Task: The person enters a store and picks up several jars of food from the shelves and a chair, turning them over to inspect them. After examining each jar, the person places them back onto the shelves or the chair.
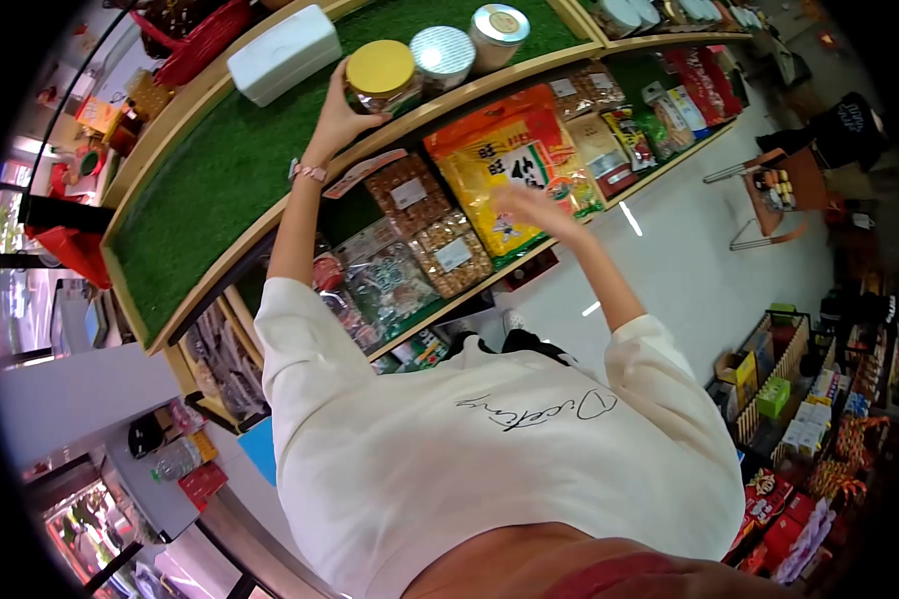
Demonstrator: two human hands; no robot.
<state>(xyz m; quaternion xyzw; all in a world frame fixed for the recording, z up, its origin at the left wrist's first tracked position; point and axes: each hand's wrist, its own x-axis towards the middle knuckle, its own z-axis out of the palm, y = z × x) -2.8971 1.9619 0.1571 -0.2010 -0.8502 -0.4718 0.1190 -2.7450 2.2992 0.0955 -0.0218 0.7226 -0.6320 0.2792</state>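
Note:
On the green upper shelf, my left hand [348,118] is wrapped round the side of a jar with a yellow lid [381,68]. Its thumb lies along the front and its fingers go behind, partly hidden. Right beside that jar stand a jar with a silvery, patterned lid [443,55] and a jar with a labelled lid [499,32]. Lower down, my right hand [531,208] hovers over a large yellow and red snack bag [509,150]. Motion smears its fingers, but they look stretched out with nothing in them.
A white box [284,55] sits left of the jars on the artificial grass [185,230]. Packaged snacks [430,225] fill the lower shelf, edged by a wooden rail [270,225]. A brown chair [784,190] and stocked racks [779,379] stand at the right.

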